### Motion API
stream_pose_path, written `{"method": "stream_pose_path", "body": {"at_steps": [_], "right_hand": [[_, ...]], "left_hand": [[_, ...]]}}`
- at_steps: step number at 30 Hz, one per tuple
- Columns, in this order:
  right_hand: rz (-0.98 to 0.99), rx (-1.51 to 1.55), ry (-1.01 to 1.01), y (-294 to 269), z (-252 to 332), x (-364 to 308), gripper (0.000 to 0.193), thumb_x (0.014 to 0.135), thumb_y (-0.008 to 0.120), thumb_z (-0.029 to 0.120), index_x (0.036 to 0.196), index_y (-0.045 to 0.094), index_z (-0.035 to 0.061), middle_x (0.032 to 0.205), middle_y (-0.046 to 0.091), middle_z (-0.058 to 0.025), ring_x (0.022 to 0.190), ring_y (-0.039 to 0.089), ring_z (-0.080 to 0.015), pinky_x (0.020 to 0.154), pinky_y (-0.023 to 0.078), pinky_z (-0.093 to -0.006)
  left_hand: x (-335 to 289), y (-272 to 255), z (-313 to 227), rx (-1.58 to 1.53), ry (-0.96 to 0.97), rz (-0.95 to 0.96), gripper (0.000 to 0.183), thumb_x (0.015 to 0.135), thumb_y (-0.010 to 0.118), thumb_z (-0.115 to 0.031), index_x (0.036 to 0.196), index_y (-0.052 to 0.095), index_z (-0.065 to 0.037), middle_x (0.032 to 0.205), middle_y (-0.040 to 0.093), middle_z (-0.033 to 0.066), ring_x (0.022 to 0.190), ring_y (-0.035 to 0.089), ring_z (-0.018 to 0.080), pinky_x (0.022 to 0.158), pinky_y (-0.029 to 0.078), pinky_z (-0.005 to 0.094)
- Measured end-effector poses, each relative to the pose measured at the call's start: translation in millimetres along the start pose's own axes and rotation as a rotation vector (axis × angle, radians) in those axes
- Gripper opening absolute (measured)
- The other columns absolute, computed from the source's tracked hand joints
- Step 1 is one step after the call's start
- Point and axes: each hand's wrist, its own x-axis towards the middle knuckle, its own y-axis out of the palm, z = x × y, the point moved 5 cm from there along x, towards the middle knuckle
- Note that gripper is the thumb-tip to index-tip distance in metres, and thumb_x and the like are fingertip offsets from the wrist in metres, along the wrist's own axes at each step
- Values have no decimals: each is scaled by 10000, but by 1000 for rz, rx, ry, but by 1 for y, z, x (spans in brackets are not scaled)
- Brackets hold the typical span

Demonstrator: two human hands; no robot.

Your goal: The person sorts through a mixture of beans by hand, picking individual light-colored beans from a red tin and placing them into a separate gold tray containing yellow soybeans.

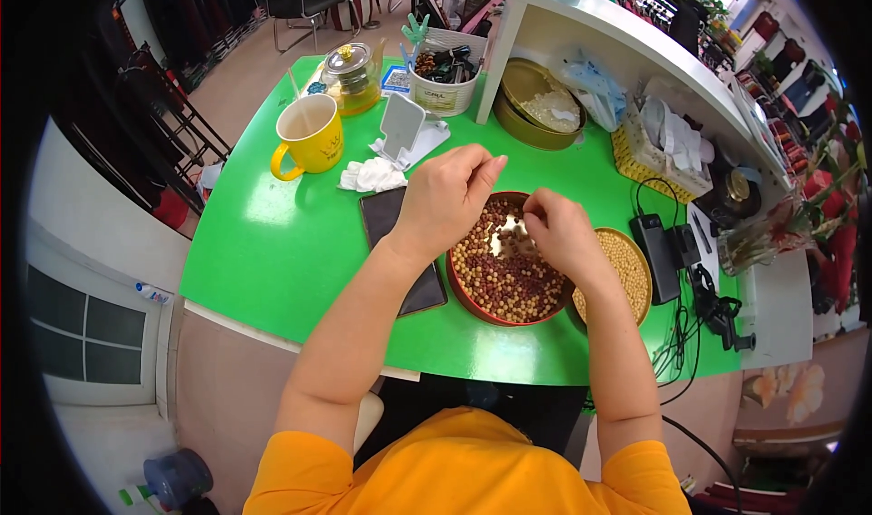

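Note:
A round red-rimmed tin point(459, 299) stands before me with dark red beans point(518, 274) and pale tan ones mixed in it. Its shiny bottom shows through at the far part. My left hand point(445, 202) is closed in a loose fist above the tin's left rim, thumb uppermost; what it may hold is hidden. Over the right side of the tin, my right hand point(563, 233) has its fingers drawn together in a pinch, and I cannot make out anything between them. Partly under my right wrist is a gold round tin point(647, 283) of pale yellow beans point(625, 265).
A dark tablet point(422, 292) lies left of the red tin, near a crumpled tissue point(372, 175) and a white phone stand point(413, 133). Farther back are a yellow mug point(313, 138), a glass teapot point(352, 79) and another gold tin point(536, 133). A black adapter point(656, 256) with cables lies right.

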Motion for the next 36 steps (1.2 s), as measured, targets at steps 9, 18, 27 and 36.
{"method": "stream_pose_path", "body": {"at_steps": [9,18,27,36], "right_hand": [[61,1,-196,16,13,7,123,833,667,65,933,670,-7,964,667,-178,928,644,-366,827,509,-437],[37,-32,-182,4,27,-23,117,831,667,66,926,661,-2,925,658,-175,875,639,-365,793,514,-421],[-400,-158,127,-99,-33,-87,155,855,670,22,1004,641,-4,898,623,-149,745,638,-258,686,513,-354],[-847,89,-205,-112,-72,-180,242,844,648,3,1085,626,1,977,625,-168,892,641,-355,742,546,-419]], "left_hand": [[8,-5,-6,15,25,-4,243,966,633,-203,826,592,-9,725,609,171,665,602,378,588,466,451],[-3,-11,-14,32,86,-22,247,967,652,-186,847,612,27,682,604,149,569,573,248,541,445,354],[22,26,-22,-25,23,73,220,953,639,-172,827,602,5,760,616,193,701,604,395,613,465,446],[17,136,-103,-16,276,441,137,948,601,-46,1046,644,40,1024,682,192,912,667,306,809,523,377]]}}
